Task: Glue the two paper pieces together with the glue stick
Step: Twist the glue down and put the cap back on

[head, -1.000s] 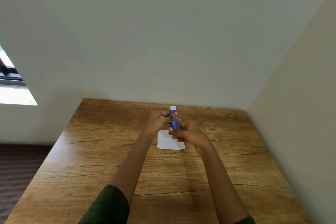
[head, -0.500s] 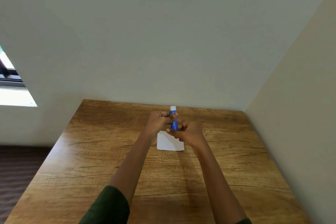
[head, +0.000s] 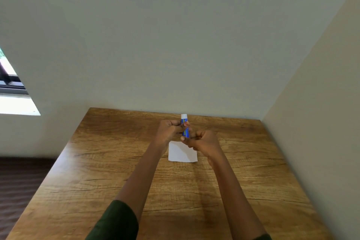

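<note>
A blue glue stick (head: pixel 184 126) with a white top end stands upright in the air above the wooden table (head: pixel 109 161). My left hand (head: pixel 169 130) grips its upper part from the left. My right hand (head: pixel 202 141) holds its lower end from the right, fingers curled around it. Below both hands a white paper piece (head: pixel 181 153) lies flat on the table; its far edge is hidden by my hands. I can make out only one sheet; whether a second lies on it I cannot tell.
The table sits in a room corner, with a pale wall (head: pixel 175 45) behind it and another wall (head: pixel 321 122) along its right side. A window (head: pixel 9 84) is at the far left, and dark floor (head: pixel 19 181) lies beyond the table's left edge.
Both hands stay on the glue stick with only slight shifts; my right hand's fingers have turned a little around the lower end. The paper has not moved.
</note>
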Demonstrator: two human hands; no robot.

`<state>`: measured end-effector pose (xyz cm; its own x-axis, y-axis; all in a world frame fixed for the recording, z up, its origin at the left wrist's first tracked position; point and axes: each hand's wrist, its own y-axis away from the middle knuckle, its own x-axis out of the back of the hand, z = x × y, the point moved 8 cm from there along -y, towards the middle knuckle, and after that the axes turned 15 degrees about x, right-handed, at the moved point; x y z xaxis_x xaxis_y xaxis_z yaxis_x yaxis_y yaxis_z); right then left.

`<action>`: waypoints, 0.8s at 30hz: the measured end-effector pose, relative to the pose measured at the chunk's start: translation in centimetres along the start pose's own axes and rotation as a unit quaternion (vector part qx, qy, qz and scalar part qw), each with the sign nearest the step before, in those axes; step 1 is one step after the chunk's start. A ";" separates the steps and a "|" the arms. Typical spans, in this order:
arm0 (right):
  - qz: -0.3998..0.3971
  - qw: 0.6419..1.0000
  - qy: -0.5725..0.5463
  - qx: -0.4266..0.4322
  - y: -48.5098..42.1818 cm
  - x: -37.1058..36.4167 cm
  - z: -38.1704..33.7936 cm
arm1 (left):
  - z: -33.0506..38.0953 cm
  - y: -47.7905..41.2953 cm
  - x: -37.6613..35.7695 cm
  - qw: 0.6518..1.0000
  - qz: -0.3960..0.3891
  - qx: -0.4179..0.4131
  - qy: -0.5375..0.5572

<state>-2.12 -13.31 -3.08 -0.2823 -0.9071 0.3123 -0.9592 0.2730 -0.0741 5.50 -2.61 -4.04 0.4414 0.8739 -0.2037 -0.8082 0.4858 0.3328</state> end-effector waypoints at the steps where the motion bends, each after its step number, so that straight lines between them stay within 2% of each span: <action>1: -0.010 1.000 -0.006 -0.001 0.1 -0.2 0.0 | 0.0 0.0 0.0 1.000 0.000 0.000 -0.001; 6: -0.086 0.992 -0.090 -0.023 0.5 -1.3 -0.1 | 0.3 0.1 0.0 1.000 -0.002 -0.007 -0.004; 8: -0.071 0.995 -0.067 -0.017 0.4 -1.0 -0.3 | 0.3 0.2 0.0 1.000 0.002 -0.010 -0.008; 14: 0.042 0.999 0.023 -0.008 -0.1 0.2 0.0 | 0.3 0.5 -0.1 1.000 0.021 -0.014 -0.008; 18: 0.062 0.996 0.058 0.011 -0.2 0.1 -0.2 | 0.3 0.3 -0.1 1.000 0.025 0.001 -0.012; 21: 0.005 1.000 0.022 -0.005 -0.2 -0.3 0.1 | 0.6 0.4 0.0 1.000 0.014 -0.006 -0.001; 24: -0.073 0.989 -0.121 -0.051 0.3 -1.6 0.2 | 0.8 0.5 0.0 1.000 -0.003 -0.011 0.008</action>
<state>-1.98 -11.88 -3.81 -0.1493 -0.9859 0.0752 -0.9866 0.1536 0.0549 5.41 -2.38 -3.17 0.4408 0.8702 -0.2200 -0.8139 0.4909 0.3108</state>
